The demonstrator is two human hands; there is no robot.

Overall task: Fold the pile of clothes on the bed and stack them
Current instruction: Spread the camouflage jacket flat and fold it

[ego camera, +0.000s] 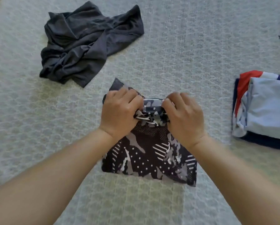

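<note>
Beyond hands, crumpled dark shirt (87, 44), folded stack (266, 108)

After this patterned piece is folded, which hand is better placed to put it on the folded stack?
Probably the right hand: the folded stack lies on its side, while the left hand would cross over the patterned piece.

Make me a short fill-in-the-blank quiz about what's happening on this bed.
1. Both hands, left hand and right hand, grip the ____ garment.
2. The crumpled dark grey shirt lies to the ____ of the hands.
3. The folded stack has a light ____ item on top.

Missing words: patterned; left; blue
</note>
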